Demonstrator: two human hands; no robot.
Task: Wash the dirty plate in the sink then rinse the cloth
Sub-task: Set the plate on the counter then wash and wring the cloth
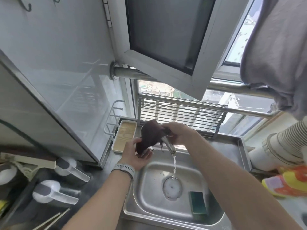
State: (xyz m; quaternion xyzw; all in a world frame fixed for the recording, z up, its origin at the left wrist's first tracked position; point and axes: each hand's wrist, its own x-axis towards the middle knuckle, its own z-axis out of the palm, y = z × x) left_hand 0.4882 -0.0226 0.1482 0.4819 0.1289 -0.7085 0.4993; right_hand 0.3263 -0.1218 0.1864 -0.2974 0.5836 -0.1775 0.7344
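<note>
A dark maroon cloth (150,135) is bunched up above the tap (169,146), behind the steel sink (149,203). My left hand (135,154) grips its lower end, with a white watch on the wrist. My right hand (177,132) pinches its upper right end over the tap's neck. Water runs from the spout into a white drain strainer (172,188) at the sink's bottom. No plate shows in the sink.
A green sponge (198,204) leans in the sink's right corner. A white tray (123,136) and wire holder (113,120) stand at the left. A metal rack (181,112) leans on the window. Containers (53,193) fill the left counter; paper cups (282,143) and colourful packaging (289,181) sit at the right.
</note>
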